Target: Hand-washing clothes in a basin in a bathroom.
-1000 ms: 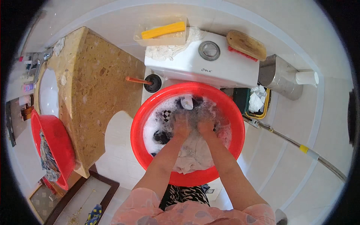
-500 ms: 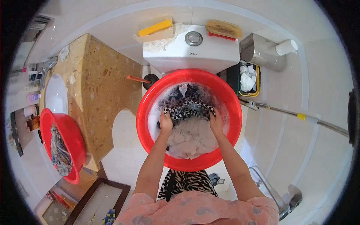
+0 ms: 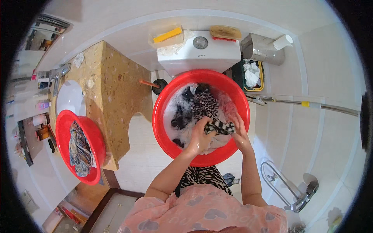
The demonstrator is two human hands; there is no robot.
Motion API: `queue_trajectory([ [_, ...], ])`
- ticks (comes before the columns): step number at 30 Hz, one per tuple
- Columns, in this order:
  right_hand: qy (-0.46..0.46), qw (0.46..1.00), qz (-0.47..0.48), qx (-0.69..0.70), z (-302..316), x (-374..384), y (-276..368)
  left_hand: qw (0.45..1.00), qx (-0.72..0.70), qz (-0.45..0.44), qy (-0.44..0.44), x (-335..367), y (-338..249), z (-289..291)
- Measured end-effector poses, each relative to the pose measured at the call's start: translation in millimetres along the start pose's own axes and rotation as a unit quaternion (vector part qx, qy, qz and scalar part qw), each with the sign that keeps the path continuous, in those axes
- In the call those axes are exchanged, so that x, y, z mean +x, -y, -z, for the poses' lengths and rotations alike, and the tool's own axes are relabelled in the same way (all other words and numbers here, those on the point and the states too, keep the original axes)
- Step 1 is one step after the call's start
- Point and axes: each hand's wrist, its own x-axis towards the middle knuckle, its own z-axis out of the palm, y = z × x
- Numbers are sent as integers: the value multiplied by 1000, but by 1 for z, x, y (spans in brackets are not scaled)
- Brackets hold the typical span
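Observation:
A wet black-and-white checked garment [image 3: 220,127] is bunched between my hands over a large red basin [image 3: 160,136], its far part trailing down into the suds. My left hand [image 3: 200,136] is closed around the gathered cloth. At the other end of the bunch, my right hand [image 3: 241,134] grips the cloth with its fingers pointing away from me. Dark clothes [image 3: 180,117] lie in the foamy water on the left, and pale cloth [image 3: 186,136] sits under my hands. The garment's exact kind is not clear.
Behind the basin is a white toilet tank [image 3: 198,58] with a scrubbing brush [image 3: 225,32] on top. A second red basin [image 3: 99,155] with wet clothes leans by the sink counter [image 3: 112,81]. A waste bin [image 3: 261,77], a mop pole [image 3: 283,101] and a shower fitting [image 3: 299,204] stand right.
My hands have come closer together and nearer to me, moving rightward. The checked garment, earlier spread between them across the water, is now bunched and partly lifted.

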Motion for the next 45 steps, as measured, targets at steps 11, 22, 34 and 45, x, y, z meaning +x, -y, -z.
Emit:
queue_trajectory([
  [11,-26,982,-43,-180,-52,50,-81,976,-135,-164,46,-49,-93,67],
  [22,-150,937,-21,-314,-8,89,-15,981,-174,55,-59,36,134,110],
  [34,-46,927,91,-360,-94,31,-27,767,-548,317,106,90,137,-1],
  [45,100,965,-70,-233,-43,-16,-11,791,-461,380,131,82,130,-13],
])
